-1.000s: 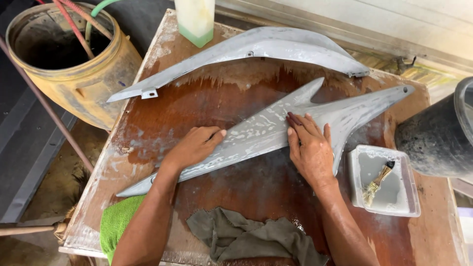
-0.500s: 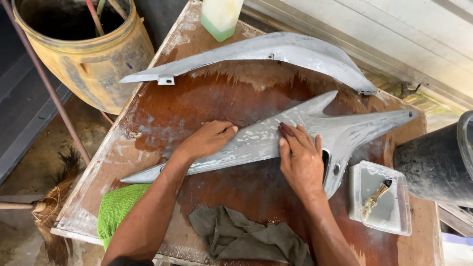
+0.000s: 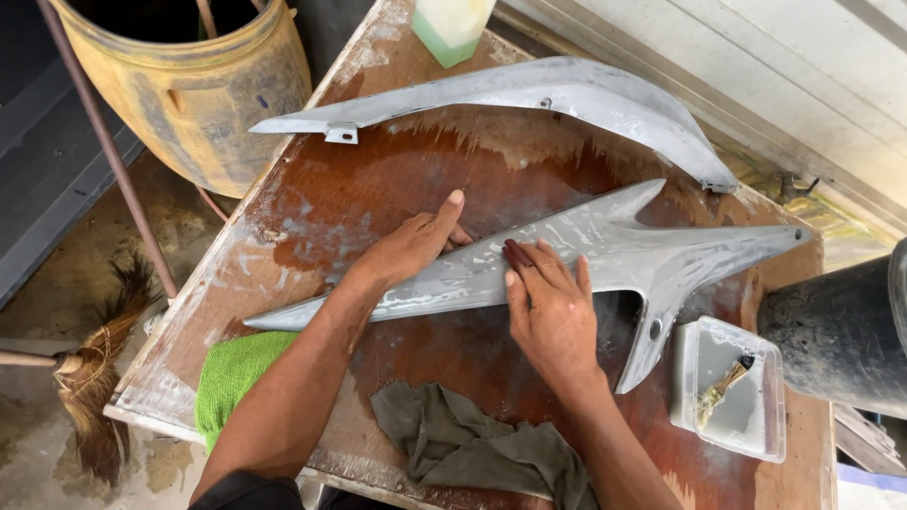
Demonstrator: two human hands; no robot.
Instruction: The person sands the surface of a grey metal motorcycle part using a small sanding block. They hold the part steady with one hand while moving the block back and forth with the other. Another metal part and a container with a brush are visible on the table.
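A long grey forked body panel (image 3: 661, 250), wet and streaked white, lies across the brown wooden table (image 3: 397, 179). My right hand (image 3: 543, 307) presses flat on the panel's middle, fingers together; I cannot tell whether anything is under the palm. My left hand (image 3: 416, 244) rests on the panel's far edge just left of it, fingers mostly curled, index finger stretched out toward the table. A second curved grey panel (image 3: 557, 90) lies across the table's far side.
A white tray (image 3: 732, 387) with a small brush sits at the right, beside a black drum (image 3: 841, 331). A grey rag (image 3: 463, 444) and green cloth (image 3: 231, 373) lie at the near edge. A yellow barrel (image 3: 189, 90), a bottle (image 3: 453, 24) and a broom (image 3: 90, 378) are around.
My right hand has slid left along the panel. My left hand has shifted toward the far edge and stretched out its index finger. The view has shifted a little.
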